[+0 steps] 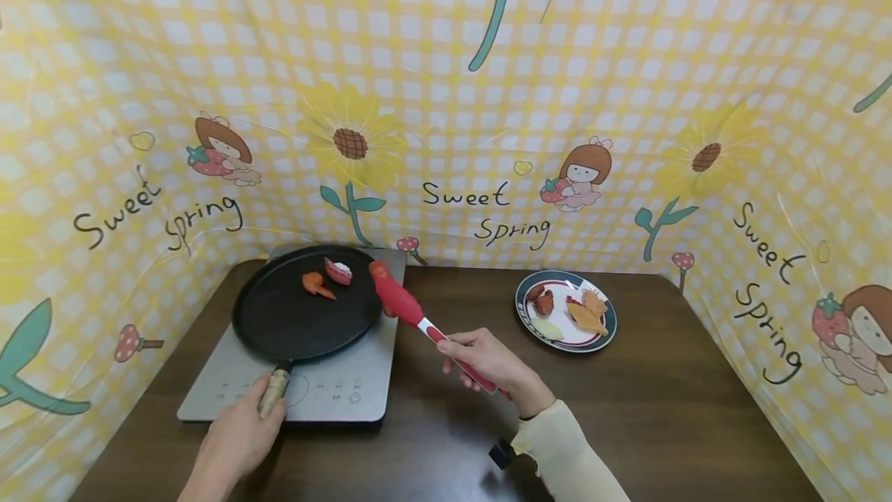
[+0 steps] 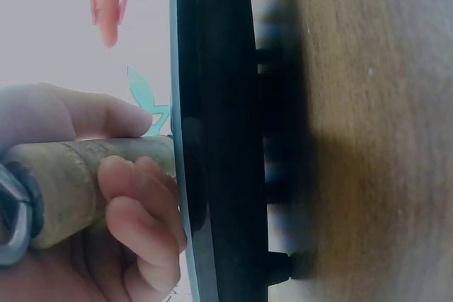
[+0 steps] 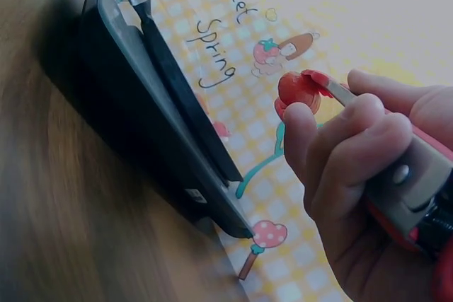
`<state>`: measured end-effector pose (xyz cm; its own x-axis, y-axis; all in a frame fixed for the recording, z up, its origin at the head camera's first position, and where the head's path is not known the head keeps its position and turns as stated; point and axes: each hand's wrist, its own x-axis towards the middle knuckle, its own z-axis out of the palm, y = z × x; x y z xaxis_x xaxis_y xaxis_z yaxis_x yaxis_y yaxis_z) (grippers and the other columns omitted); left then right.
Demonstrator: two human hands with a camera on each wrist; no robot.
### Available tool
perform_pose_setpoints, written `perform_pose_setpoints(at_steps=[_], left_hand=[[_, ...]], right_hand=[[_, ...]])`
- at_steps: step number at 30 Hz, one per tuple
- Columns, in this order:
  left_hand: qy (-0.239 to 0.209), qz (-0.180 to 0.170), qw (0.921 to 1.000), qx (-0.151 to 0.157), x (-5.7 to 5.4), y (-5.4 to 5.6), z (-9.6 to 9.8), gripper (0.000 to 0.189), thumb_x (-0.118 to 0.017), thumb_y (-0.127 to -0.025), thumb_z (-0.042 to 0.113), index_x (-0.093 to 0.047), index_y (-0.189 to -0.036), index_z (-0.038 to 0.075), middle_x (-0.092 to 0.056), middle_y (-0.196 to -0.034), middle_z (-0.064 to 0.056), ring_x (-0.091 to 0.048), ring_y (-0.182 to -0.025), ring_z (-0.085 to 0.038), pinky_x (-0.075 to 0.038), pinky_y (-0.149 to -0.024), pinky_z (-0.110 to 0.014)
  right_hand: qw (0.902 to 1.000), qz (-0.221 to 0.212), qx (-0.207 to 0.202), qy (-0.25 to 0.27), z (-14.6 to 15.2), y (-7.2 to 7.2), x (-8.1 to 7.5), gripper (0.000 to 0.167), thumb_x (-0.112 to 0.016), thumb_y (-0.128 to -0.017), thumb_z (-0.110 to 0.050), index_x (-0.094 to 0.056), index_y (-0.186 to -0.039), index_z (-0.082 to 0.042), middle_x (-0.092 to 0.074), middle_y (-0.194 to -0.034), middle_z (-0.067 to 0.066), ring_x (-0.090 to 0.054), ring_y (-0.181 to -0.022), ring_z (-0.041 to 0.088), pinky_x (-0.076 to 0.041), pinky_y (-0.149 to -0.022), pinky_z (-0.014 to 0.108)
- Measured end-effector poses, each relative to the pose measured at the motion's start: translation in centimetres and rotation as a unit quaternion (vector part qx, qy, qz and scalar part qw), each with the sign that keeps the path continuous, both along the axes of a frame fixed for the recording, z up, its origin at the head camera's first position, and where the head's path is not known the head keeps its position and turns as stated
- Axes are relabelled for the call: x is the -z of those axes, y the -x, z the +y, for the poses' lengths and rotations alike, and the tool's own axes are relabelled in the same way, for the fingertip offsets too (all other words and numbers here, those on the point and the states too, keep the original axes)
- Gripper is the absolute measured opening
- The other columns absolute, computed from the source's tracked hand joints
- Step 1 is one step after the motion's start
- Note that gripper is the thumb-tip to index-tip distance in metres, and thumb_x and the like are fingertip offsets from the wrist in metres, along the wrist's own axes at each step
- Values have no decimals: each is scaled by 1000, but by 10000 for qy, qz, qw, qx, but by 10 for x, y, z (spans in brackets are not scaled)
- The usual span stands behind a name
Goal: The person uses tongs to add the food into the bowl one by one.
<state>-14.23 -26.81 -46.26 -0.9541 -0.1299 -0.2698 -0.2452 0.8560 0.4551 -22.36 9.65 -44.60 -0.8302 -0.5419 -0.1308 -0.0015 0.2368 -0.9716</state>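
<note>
My left hand (image 1: 240, 428) grips the wooden handle (image 2: 64, 182) of a round black frying pan (image 1: 293, 324) on a silver induction cooktop (image 1: 341, 401). An orange wing-shaped piece (image 1: 317, 285) and a pink piece with a white top (image 1: 338, 272) lie in the pan's far half. With my right hand (image 1: 491, 362) I hold red tongs (image 1: 400, 300), pointing up and left to the pan's right rim. Between the tong tips sits an orange-red rounded piece of food (image 3: 297, 90), longish in the left wrist view; its kind I cannot tell.
On the right of the dark wooden table (image 1: 627, 424) stands a blue-rimmed plate (image 1: 560, 345) with brown, yellow and pale green food pieces. A yellow checked cloth (image 1: 446, 138) encloses the back and sides. Near my right wrist is a small black object (image 1: 501, 454).
</note>
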Motion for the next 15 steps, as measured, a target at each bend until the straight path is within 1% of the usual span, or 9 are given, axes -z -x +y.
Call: perform_pose_setpoints(at_steps=[5,9,12,15], left_hand=[[18,78,9999,102,1,-1,0,74,-41,-96,48,-25,-144,-6,-39,-132,-39,-47,-111,-52,-42,-80,-57],[67,121,9998,135,0,-1,0,74,-41,-96,47,-26,-144,-7,-41,-130,-39,-50,-107,-52,-43,-78,-56],[54,92,9998,138,-1,-1,-1,74,-41,-96,48,-26,-144,-7,-42,-129,-40,-52,-105,-51,-44,-76,-54],[28,18,9999,123,-2,-1,-2,76,-40,-96,50,-25,-144,-7,-41,-130,-40,-51,-106,-51,-44,-76,-55]], right_hand=[[9999,-38,-95,15,-7,0,1,34,-63,-90,-40,-69,-105,-10,-61,-88,31,-50,-43,13,-43,-42,23],[9997,-30,-255,-33,-15,2,1,33,-63,-89,-40,-69,-105,-12,-62,-87,27,-50,-44,14,-43,-42,23],[9994,1,-348,-38,-20,3,1,31,-63,-90,-38,-69,-104,-11,-63,-86,26,-50,-43,13,-42,-40,22],[9991,25,-421,-80,-25,4,0,29,-63,-91,-36,-70,-102,-11,-62,-87,29,-50,-43,13,-41,-40,22]])
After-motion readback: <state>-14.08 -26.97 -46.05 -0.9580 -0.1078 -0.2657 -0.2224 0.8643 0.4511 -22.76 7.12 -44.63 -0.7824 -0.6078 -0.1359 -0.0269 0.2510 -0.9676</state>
